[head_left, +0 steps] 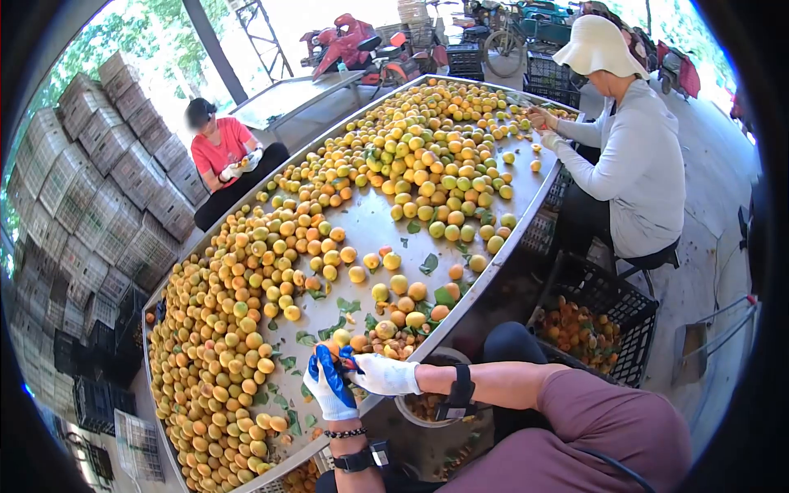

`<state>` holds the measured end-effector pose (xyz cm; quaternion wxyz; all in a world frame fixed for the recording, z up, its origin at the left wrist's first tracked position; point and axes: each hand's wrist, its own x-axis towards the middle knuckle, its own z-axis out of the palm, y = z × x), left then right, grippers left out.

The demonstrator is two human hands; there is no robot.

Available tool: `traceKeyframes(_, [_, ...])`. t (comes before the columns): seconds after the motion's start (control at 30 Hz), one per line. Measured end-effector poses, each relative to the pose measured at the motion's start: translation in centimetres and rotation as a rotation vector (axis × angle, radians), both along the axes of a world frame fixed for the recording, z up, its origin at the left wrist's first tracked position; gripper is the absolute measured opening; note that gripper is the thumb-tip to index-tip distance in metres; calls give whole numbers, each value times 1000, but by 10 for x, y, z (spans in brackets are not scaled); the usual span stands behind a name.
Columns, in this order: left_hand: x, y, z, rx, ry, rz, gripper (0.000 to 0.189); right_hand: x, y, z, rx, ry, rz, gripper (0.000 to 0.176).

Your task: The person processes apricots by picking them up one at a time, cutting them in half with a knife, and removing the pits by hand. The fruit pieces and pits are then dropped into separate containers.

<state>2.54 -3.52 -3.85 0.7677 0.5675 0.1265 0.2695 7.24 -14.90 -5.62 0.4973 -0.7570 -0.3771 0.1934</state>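
A: Item one, the hands?
B: Left hand [330, 384], blue-and-white glove, fingers curled round a fruit [330, 347], mostly hidden. Right hand [383, 375], white glove, fingers bent in against the left; a red sliver shows there, too small to identify, so its grip I cannot tell.
A: Position?
B: Above the near edge of a metal table [374, 220], beside peel scraps [393, 343].
A: On the table?
B: One large spread of yellow-orange fruit [215, 349], some greenish; loose leaves [429, 264] between.
A: Below the edge?
B: One bucket [402, 406], scraps inside. To its right, one black crate [639, 341], likewise.
A: Farther out?
B: One person in a pale hat [598, 48], right side; one person in a red top [222, 146], far side; stacked crates [103, 185], left; one red scooter [347, 45], back.
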Motion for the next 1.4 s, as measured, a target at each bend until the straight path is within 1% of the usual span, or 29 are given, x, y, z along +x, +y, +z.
traceKeyframes(0.03, [-3, -1, 7, 24, 35, -13, 33, -1, 4, -1, 317, -93, -37, 25])
traceKeyframes(0.07, [-6, -2, 10, 47, 72, -25, 36, 1, -1, -4, 316, -95, -44, 25])
traceKeyframes(0.13, [-9, 3, 7, 32, 46, -61, 35, -4, -26, 59, 12, 687, 113, 31])
traceKeyframes(0.17, [-10, 6, 6, 18, 17, -86, 35, -5, -29, 66, 59, 778, 130, 33])
traceKeyframes(0.2, [-12, 7, 7, 20, 14, -91, 35, -2, -29, 61, 61, 775, 126, 33])
traceKeyframes(0.27, [-15, 9, 12, -7, -44, -129, 36, 8, -24, 35, 123, 1004, 349, 33])
traceKeyframes(0.3, [-17, 8, 17, -18, -60, -136, 38, 2, -12, 16, 175, 613, 199, 32])
traceKeyframes(0.33, [-18, 7, 24, -13, -66, -139, 38, -6, -3, 18, 220, 222, 49, 31])
traceKeyframes(0.37, [-20, 7, 31, 44, -92, -121, 38, -12, -6, 18, 315, -80, -19, 28])
traceKeyframes(0.4, [-22, 6, 34, 99, -115, -102, 38, -14, -11, 29, 317, -80, -21, 28])
traceKeyframes(0.47, [-24, 9, 36, 139, -143, -51, 36, -16, -17, 43, 125, -187, -41, 24])
traceKeyframes(0.5, [-24, 11, 37, 177, -174, 5, 34, -15, -15, 44, 148, -211, -42, 23])
traceKeyframes(0.57, [-25, 18, 36, 205, -183, 84, 30, -15, -16, 46, 220, -177, -67, 22])
traceKeyframes(0.63, [-26, 19, 35, 209, -177, 58, 28, -10, -13, 43, 299, -162, -130, 22])
traceKeyframes(0.67, [-26, 19, 33, 211, -169, 32, 27, -9, -12, 42, 382, -148, -224, 23])
traceKeyframes(0.73, [-22, -1, 35, 320, -210, 165, 23, -1, -9, 44, 459, -94, -271, 24])
traceKeyframes(0.77, [-25, -2, 32, 378, -134, 102, 25, 1, -9, 44, 426, -52, -240, 29])
traceKeyframes(0.8, [-29, -2, 28, 435, -59, 39, 29, 4, -8, 42, 424, -52, -242, 29])
traceKeyframes(0.87, [-26, -4, 13, 708, 4, 166, 28, 13, -1, 34, 465, 251, -150, 35])
traceKeyframes(0.93, [-25, -6, 12, 952, -57, 246, 32, 16, -4, 46, 460, 295, -106, 38])
traceKeyframes(0.97, [-26, -6, 11, 957, -54, 232, 37, 17, -8, 51, 413, 432, -85, 38])
traceKeyframes(1.0, [-26, -8, 13, 956, -56, 233, 37, 16, -12, 60, 364, 570, -64, 37])
traceKeyframes(1.07, [-27, -14, 19, 944, -45, 239, 39, 15, -10, 58, 369, 622, -56, 39])
traceKeyframes(1.13, [-24, -21, 19, 908, -86, 247, 35, 11, -4, 60, 477, 782, -103, 39])
traceKeyframes(1.17, [-23, -25, 20, 811, -63, 261, 32, 8, -6, 60, 496, 818, -124, 41])
traceKeyframes(1.2, [-22, -28, 22, 714, -39, 274, 29, 10, -2, 54, 497, 821, -125, 41])
traceKeyframes(1.27, [-15, -28, 14, 666, -53, 290, 27, 14, 10, 37, 444, 810, -265, 40])
traceKeyframes(1.33, [-13, -28, 11, 613, -66, 313, 26, 11, 11, 38, 469, 785, -275, 38])
traceKeyframes(1.4, [-14, -29, 12, 467, -34, 243, 27, 10, 15, 33, 510, 735, -340, 36])
